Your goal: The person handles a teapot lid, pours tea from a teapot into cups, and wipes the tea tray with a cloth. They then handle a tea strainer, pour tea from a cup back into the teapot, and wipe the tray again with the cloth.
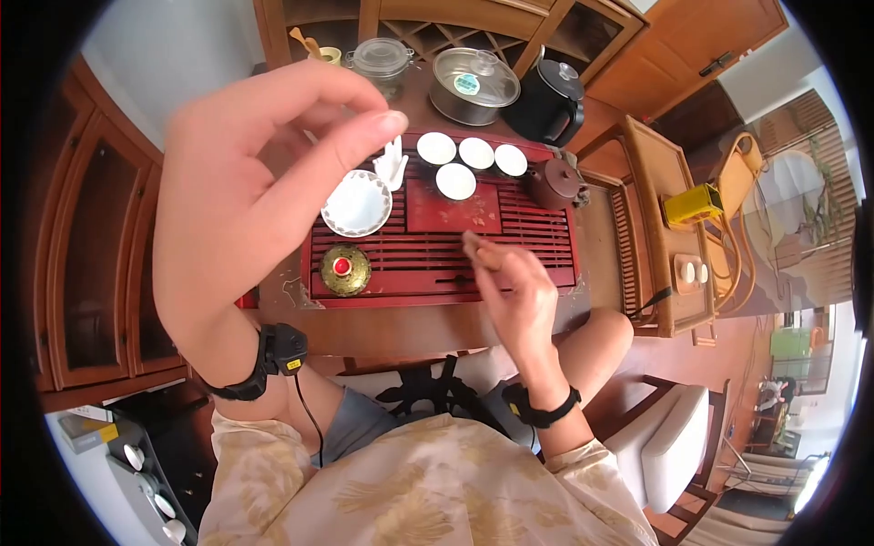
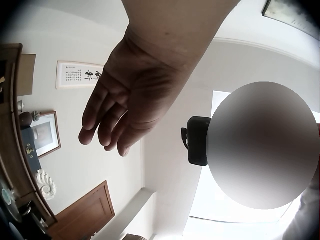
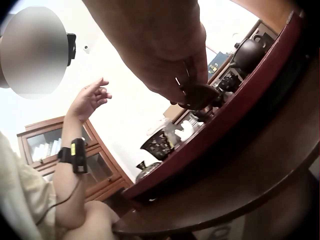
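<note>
left grip point(image 1: 259, 173) hangs loose, nothing in it. right grip point(image 1: 519, 291) has bent fingers over the tray point(image 1: 428, 289), can't tell if it's pinching anything. nearest white cup point(image 1: 455, 181) sits beyond the right grip; probably light, stiff, slick, breakable. i'd pinch the rim.

The tray point(image 1: 410, 292) holds 4 cups point(image 1: 475, 153) beside a teapot point(image 1: 552, 185).

Patterned bowl point(image 1: 359, 207) partly hidden, head point(image 2: 262, 145) blurred
</note>
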Motion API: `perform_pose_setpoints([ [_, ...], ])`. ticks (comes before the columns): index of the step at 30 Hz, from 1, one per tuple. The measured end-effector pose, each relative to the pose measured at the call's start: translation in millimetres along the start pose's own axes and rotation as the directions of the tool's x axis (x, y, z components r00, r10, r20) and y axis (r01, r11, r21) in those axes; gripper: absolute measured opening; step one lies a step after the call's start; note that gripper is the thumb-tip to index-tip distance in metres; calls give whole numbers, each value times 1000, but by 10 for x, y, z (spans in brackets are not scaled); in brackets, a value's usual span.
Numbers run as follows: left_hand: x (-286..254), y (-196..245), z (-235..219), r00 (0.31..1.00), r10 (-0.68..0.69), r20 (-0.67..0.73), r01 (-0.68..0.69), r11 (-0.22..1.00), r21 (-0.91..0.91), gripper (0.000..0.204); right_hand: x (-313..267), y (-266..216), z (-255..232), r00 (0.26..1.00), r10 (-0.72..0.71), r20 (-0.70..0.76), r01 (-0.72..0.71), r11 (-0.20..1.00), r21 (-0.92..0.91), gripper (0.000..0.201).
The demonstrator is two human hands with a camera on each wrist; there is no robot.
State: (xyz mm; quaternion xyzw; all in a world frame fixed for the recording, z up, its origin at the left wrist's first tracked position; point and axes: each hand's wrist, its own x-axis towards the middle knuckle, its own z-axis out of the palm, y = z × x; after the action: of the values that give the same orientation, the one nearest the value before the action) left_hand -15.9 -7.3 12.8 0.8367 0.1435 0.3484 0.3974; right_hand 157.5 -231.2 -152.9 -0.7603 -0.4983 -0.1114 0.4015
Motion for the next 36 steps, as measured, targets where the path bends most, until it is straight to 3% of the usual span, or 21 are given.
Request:
perform_pose_setpoints([
  [5, -13, -6, -24, 1000, 0, -25, 0, 1000, 6, 11, 66, 260, 299, 994, 95, -56, -101, 987, -126, 14],
  [10, 8, -24, -23, 1000, 17, 5, -17, 1000, 26, 12, -47, -208, 542, 997, -69, 46, 67, 996, 56, 25],
  [11, 10, -24, -13, 1000, 23, 10, -23, 999, 27, 12, -131, -290, 556, 992, -31, 123, 31, 1000, 3, 26],
  [14, 9, -48, -10, 999, 52, 11, -52, 998, 33, 12, -190, -334, 523, 989, -66, 133, 60, 997, 47, 27],
  [15, 8, -56, -11, 998, 63, 9, -63, 997, 33, 12, -144, -340, 447, 983, -84, 161, 72, 995, 75, 18],
  [19, 16, -29, -7, 999, 47, 13, -48, 998, 38, 12, 15, -190, 400, 998, -54, 42, 47, 986, 158, 21],
  [24, 18, -48, -6, 996, 84, 12, -85, 992, 97, 13, 178, -52, 509, 1000, 13, 5, -13, 1000, 12, 19],
  [28, 20, -68, -17, 996, 90, 12, -91, 990, 110, 12, 141, -197, 615, 996, -69, 48, 65, 995, 75, 20],
  [33, 25, -87, -9, 993, 119, 12, -120, 987, 105, 14, -95, -351, 534, 970, -131, 204, 118, 990, 73, 19],
  [36, 17, -78, -19, 994, 110, 12, -110, 990, 92, 15, -95, -291, 394, 961, -147, 236, 105, 977, 183, 19],
])
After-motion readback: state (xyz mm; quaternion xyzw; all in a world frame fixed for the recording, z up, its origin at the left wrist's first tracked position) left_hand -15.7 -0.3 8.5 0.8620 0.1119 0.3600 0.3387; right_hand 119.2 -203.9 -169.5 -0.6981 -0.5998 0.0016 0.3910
